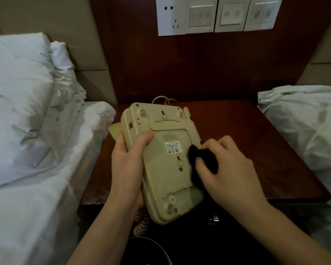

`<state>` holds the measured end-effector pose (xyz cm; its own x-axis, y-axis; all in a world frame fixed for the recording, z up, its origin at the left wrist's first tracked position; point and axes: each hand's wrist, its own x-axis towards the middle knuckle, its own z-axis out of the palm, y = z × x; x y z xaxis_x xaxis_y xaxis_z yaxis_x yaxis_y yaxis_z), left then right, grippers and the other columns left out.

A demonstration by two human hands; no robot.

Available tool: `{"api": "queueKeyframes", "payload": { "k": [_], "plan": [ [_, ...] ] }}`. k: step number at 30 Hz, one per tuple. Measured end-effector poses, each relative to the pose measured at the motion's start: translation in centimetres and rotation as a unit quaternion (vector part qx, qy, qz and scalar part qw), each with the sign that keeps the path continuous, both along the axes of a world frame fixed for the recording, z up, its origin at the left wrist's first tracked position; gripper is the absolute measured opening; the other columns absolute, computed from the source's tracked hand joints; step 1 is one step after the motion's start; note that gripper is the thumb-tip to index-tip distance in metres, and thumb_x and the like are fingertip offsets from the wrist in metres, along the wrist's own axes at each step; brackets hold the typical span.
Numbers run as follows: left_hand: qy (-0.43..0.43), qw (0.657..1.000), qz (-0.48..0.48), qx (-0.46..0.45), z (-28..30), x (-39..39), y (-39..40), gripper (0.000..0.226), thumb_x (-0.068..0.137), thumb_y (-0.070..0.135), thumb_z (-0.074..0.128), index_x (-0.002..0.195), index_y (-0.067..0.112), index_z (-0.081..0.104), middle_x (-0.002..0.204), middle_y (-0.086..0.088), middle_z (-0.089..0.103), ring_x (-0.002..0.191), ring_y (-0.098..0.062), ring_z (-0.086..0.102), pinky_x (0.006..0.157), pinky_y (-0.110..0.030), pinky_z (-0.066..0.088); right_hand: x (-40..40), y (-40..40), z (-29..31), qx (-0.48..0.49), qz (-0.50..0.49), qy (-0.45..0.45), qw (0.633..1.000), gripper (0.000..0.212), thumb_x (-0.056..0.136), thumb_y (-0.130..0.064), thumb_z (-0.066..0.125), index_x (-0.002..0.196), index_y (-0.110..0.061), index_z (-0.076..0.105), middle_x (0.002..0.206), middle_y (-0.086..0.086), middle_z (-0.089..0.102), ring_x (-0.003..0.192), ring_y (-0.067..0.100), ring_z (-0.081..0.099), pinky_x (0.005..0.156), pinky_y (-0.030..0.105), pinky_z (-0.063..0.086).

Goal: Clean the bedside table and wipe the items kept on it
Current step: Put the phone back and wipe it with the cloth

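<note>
Head view: pillow [17, 88] left, bedding [302, 119] right, flanking bedside table [246, 134].

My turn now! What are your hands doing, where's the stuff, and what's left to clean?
Left hand grips the phone, turned underside up and held above the bedside table.
Right hand holds the dark cloth against the phone's underside.
Its coiled cord hangs off the front edge.
In progress: wiping the underside.
Left, as far as I can tell: the phone's other side, which is hidden, and the tabletop.
</note>
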<state>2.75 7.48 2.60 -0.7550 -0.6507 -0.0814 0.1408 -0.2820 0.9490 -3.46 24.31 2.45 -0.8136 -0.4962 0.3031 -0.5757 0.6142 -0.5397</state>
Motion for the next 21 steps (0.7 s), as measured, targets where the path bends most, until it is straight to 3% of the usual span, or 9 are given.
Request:
{"api": "queueKeyframes", "payload": {
  "k": [2,6,12,16,18,21],
  "plan": [
    [0.004,1.000,0.010,0.002,0.2,0.1,-0.2,0.030,0.092,0.022,0.069,0.121,0.033,0.067,0.111,-0.001,0.078,0.102,-0.025,0.076,0.091,-0.054,0.060,0.0,0.0,-0.5,-0.019,-0.004,-0.028,0.999,0.012,0.093,-0.046,0.053,0.102,-0.038,0.053,0.099,-0.018,0.042,0.083,0.005,0.058,0.069,0.022,0.050],
    [0.012,1.000,0.014,-0.018,0.1,0.0,0.3,0.028,0.093,0.019,0.068,0.119,0.031,0.068,0.111,-0.001,0.078,0.103,-0.024,0.075,0.093,-0.052,0.060,3.7,-1.1,0.0,-0.088,0.103,-0.030,0.990,0.013,0.089,-0.049,0.053,0.100,-0.042,0.053,0.100,-0.019,0.044,0.088,0.001,0.055,0.073,0.022,0.048],
    [-0.005,1.000,0.010,0.011,0.1,0.0,-0.2,0.029,0.093,0.023,0.068,0.120,0.033,0.068,0.108,0.000,0.079,0.099,-0.025,0.076,0.087,-0.052,0.062,-0.8,0.1,-1.5,-0.028,-0.008,-0.006,1.000,0.015,0.092,-0.045,0.054,0.104,-0.037,0.053,0.100,-0.020,0.041,0.084,0.003,0.057,0.067,0.019,0.049],
    [-0.003,1.000,0.005,0.008,-0.1,-0.2,-0.5,0.031,0.093,0.024,0.067,0.123,0.032,0.067,0.110,-0.002,0.079,0.101,-0.025,0.076,0.086,-0.048,0.061,1.7,-0.8,-1.3,-0.085,0.083,-0.005,0.993,0.012,0.090,-0.046,0.054,0.101,-0.041,0.055,0.103,-0.021,0.043,0.089,-0.002,0.055,0.070,0.016,0.049],
    [-0.005,1.000,-0.020,0.009,-0.1,-0.1,-0.7,0.032,0.091,0.025,0.067,0.122,0.035,0.067,0.111,-0.003,0.078,0.101,-0.028,0.076,0.088,-0.052,0.060,-0.6,-0.8,-1.7,-0.100,0.049,0.017,0.994,0.014,0.093,-0.038,0.057,0.107,-0.039,0.057,0.108,-0.023,0.043,0.095,-0.004,0.053,0.074,0.012,0.047],
    [-0.010,0.997,-0.072,0.002,-0.1,0.3,-0.7,0.047,0.079,0.032,0.076,0.125,0.035,0.067,0.115,-0.006,0.077,0.103,-0.033,0.075,0.091,-0.061,0.058,-5.3,-1.8,-1.0,-0.226,-0.015,-0.015,0.974,0.019,0.097,-0.027,0.057,0.114,-0.035,0.059,0.119,-0.016,0.047,0.108,-0.007,0.049,0.088,0.009,0.040]
  ]
}}
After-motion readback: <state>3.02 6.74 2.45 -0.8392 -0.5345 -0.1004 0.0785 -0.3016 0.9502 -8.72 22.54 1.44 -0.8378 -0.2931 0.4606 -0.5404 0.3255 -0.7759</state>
